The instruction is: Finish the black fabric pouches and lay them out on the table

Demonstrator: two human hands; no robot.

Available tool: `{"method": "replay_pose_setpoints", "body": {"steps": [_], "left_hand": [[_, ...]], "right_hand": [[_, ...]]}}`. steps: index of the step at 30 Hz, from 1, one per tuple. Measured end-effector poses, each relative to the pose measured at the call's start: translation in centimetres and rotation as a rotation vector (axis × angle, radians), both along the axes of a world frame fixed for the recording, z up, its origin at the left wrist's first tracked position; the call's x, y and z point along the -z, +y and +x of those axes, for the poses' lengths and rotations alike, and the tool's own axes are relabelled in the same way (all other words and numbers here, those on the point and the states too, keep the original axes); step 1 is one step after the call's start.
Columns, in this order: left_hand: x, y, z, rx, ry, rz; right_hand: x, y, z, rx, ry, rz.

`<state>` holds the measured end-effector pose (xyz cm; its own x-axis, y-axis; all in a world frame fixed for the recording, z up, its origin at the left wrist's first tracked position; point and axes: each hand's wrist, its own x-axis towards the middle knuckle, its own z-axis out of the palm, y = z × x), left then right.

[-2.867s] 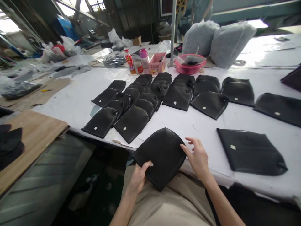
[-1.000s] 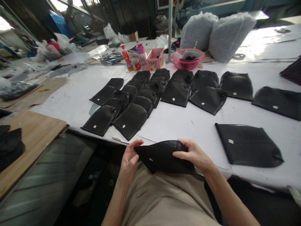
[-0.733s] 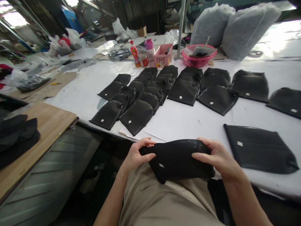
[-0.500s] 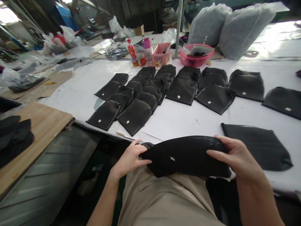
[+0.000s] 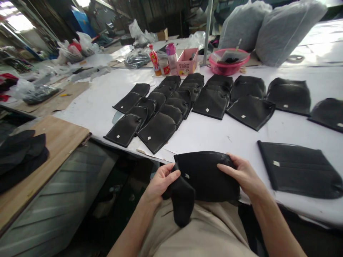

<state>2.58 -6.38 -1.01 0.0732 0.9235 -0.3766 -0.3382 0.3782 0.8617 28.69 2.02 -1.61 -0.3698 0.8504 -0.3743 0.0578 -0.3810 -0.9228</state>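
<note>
A black, flat sleeve-like piece (image 5: 211, 175) with a small white label is held between my two hands over my lap. My left hand (image 5: 163, 180) pinches its left end, where a narrow black flap (image 5: 183, 203) folds over and hangs down. My right hand (image 5: 245, 175) grips the right end, thumb on top and fingers behind. To the right on the table lies a similar black piece (image 5: 300, 169) with a white label and a thick rolled left edge. What the fingers behind the held piece do is hidden.
Several black pieces (image 5: 158, 132) lie in overlapping rows on the white table (image 5: 214, 135). Behind them stand a red-labelled bottle (image 5: 154, 60), a purple-lidded bottle (image 5: 171, 59), a pink box (image 5: 187, 62) and a pink basin (image 5: 229, 66). At left is a wooden board (image 5: 59, 142) with dark fabric.
My hands have come closer together. The left end of the held piece, stretched out flat before, now has a flap folded over and hanging. The view has shifted slightly.
</note>
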Motion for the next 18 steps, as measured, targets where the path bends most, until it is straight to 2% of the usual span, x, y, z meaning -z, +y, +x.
{"method": "replay_pose_setpoints", "body": {"steps": [3, 5, 6, 8, 10, 12, 14, 16, 18], "left_hand": [[0.7, 0.7, 2.3, -0.014, -0.166, 0.125], [0.9, 0.9, 2.8, -0.017, -0.162, 0.205], [1.1, 0.9, 2.6, -0.059, -0.116, 0.233], [1.7, 0.8, 1.6, -0.222, 0.062, 0.262], [2.8, 0.6, 0.1, -0.407, 0.316, 0.263], [4.3, 0.5, -1.3, -0.491, 0.491, 0.226], [5.7, 0.4, -2.2, -0.447, 0.484, 0.165], [6.7, 0.3, -2.2, -0.364, 0.357, 0.109], [7.0, 0.2, -1.7, -0.322, 0.201, 0.07]], "right_hand": [[1.6, -0.4, -2.0, -0.031, 0.127, -0.118], [2.6, -0.6, -2.9, -0.044, 0.2, -0.173], [3.0, -0.7, -3.1, -0.044, 0.235, -0.203], [3.6, -0.7, -3.3, -0.033, 0.309, -0.273], [3.9, -0.6, -3.3, -0.015, 0.377, -0.336], [4.1, -0.5, -3.2, 0.0, 0.428, -0.377], [4.4, -0.4, -3.2, -0.001, 0.465, -0.403], [4.8, -0.4, -3.4, -0.012, 0.503, -0.425], [5.1, -0.3, -3.6, -0.021, 0.532, -0.436]]}}
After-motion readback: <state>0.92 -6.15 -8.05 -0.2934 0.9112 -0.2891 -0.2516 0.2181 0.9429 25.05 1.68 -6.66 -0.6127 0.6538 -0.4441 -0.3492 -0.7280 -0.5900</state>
